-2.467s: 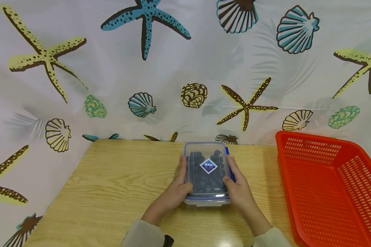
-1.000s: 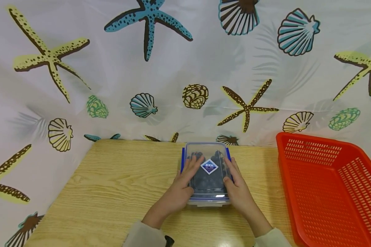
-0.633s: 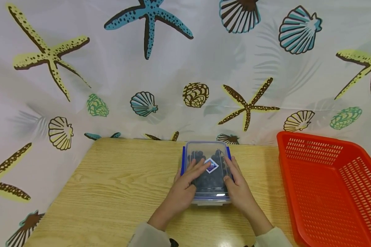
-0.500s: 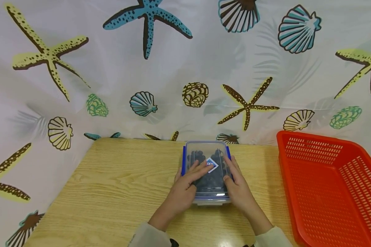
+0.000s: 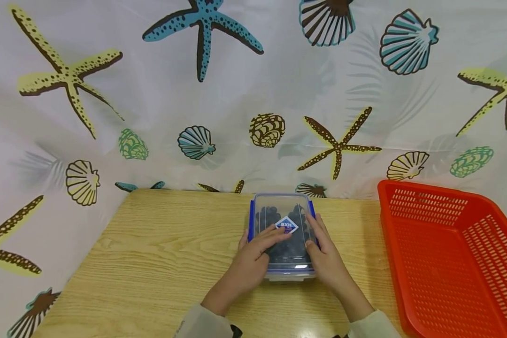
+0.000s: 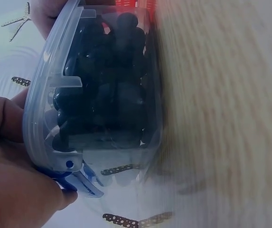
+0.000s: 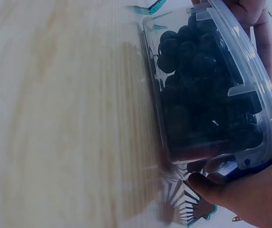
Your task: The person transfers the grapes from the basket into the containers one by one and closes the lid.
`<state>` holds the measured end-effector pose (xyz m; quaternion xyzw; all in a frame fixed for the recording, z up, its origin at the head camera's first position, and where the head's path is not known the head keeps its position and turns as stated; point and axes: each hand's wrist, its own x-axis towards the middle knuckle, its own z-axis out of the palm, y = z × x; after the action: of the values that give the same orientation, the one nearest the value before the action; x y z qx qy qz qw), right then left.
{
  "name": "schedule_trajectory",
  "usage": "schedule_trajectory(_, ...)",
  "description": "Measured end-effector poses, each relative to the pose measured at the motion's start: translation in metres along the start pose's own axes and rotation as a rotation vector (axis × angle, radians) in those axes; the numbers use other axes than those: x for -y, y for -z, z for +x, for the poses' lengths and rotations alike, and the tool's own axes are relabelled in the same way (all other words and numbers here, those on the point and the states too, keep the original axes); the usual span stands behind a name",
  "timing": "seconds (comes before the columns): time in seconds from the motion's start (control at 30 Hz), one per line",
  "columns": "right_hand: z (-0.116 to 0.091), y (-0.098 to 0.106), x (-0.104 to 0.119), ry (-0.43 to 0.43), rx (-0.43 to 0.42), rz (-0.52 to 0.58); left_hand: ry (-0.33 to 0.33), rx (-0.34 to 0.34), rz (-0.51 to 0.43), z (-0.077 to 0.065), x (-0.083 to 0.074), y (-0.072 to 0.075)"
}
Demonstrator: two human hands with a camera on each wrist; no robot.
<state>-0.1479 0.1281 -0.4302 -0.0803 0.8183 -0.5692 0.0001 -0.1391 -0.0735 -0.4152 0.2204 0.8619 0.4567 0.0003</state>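
Observation:
A clear lidded food container (image 5: 289,253) full of dark grapes (image 7: 192,71) stands on the wooden table, its lid lying in place. A diamond-shaped label marks the lid, and blue latches show along its left and right sides. My left hand (image 5: 251,260) straddles the left edge: several fingers lie over the lid, while one finger reaches down outside beside the left latch (image 6: 86,183). My right hand (image 5: 327,253) grips the right edge, thumb on the lid and fingers along the side. The right latch (image 5: 312,210) is partly hidden by that hand.
To the right stands a red perforated plastic basket (image 5: 443,263). A white cloth (image 5: 219,98) printed with starfish and shells hangs behind the wooden table (image 5: 160,263). Both forearms come in from the front edge.
My left hand has moved from the container's left side onto the lid, its fingers reaching over the label, then drawing back slightly. The left latch has come into view. My right hand has barely moved.

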Motion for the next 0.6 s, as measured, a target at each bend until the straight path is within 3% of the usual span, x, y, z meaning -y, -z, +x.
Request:
schedule_trajectory(0.23, -0.0008, 0.0004, 0.0015, -0.018, 0.009, 0.000, 0.000, 0.022, 0.011, -0.0006, 0.0005, 0.0013)
schedule_trajectory(0.6, -0.0020, 0.0020, 0.0009, 0.043, 0.032, -0.030, -0.026, 0.034, 0.072, -0.0012, 0.0016, 0.0010)
